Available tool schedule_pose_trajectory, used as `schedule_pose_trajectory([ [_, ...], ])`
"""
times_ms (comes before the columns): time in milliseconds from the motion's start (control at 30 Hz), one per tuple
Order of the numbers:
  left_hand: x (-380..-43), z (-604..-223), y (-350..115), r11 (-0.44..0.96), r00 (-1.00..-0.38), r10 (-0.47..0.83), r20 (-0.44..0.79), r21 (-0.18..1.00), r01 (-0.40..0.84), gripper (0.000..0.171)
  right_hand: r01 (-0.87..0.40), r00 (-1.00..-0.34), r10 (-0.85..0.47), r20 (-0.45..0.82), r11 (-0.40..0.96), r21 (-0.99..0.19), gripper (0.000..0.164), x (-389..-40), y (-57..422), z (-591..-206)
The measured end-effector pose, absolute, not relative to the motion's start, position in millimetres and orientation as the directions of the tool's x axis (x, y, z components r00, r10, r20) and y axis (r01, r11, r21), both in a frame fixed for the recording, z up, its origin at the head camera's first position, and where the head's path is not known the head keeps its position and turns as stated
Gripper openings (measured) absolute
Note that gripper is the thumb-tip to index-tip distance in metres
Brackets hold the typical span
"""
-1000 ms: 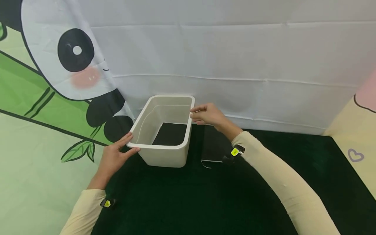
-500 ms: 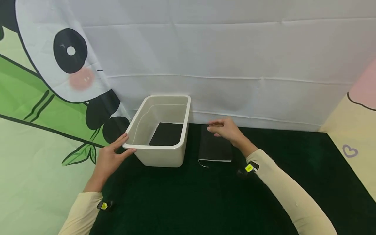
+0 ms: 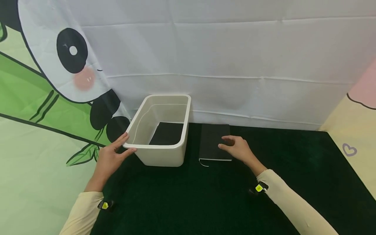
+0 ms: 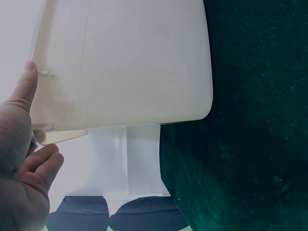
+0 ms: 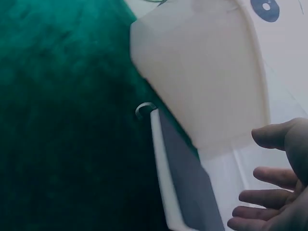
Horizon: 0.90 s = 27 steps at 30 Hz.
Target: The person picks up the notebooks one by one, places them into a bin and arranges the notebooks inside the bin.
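My left hand (image 3: 109, 160) holds the near left corner of a cream plastic storage bin (image 3: 164, 157), thumb at the front and fingers at the left side. In the left wrist view its thumb (image 4: 25, 89) lies at the bin's wall (image 4: 144, 62). A black notebook (image 3: 214, 142) with a pale ribbon lies flat to the bin's right. My right hand (image 3: 236, 148) hovers by the notebook's right edge, fingers spread and holding nothing. From the right wrist, the notebook's pale page edge (image 5: 163, 173) shows, with the fingers apart from it.
Inside the bin a flat black item (image 3: 166, 133) lies on the floor. A dark green cloth (image 3: 188, 202) covers the table. Behind it hangs a white backdrop (image 3: 223, 49) with a panda drawing (image 3: 71, 50) at the left.
My right hand has left the bin's right rim and moved right and toward me, past the notebook, its thumb and fingers spreading. The left hand has stayed at the bin's corner.
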<state>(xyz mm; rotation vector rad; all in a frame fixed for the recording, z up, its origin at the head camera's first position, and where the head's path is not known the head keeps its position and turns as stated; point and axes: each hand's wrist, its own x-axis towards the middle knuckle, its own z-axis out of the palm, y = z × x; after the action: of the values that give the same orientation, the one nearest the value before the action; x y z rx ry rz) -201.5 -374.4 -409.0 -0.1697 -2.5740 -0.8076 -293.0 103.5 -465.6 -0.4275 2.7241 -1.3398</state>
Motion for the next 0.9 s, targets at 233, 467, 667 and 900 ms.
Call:
schedule_pose_trajectory([
  [233,-202.6,-410.0,-374.2,0.818,-0.900,-0.016,0.437,0.523,0.239,0.070,-0.166,-0.971,-0.238,0.016,0.627,-0.761,0.065,-288.5,114.4,-478.9],
  [467,-203.2,-409.7,-372.4,0.814,-0.905,-0.017,0.424,0.532,0.234,0.070,-0.113,-0.975,-0.217,-0.040,0.646,-0.755,0.070,-284.1,119.6,-493.2],
  [667,-203.1,-410.0,-370.9,0.808,-0.904,-0.016,0.428,0.538,0.240,0.069,-0.114,-0.978,-0.208,-0.036,0.666,-0.737,0.072,-281.3,119.3,-503.5],
  [900,-204.2,-411.1,-371.3,0.804,-0.899,-0.017,0.437,0.540,0.247,0.069,-0.117,-0.979,-0.202,-0.032,0.682,-0.722,0.072,-283.0,116.2,-510.4],
])
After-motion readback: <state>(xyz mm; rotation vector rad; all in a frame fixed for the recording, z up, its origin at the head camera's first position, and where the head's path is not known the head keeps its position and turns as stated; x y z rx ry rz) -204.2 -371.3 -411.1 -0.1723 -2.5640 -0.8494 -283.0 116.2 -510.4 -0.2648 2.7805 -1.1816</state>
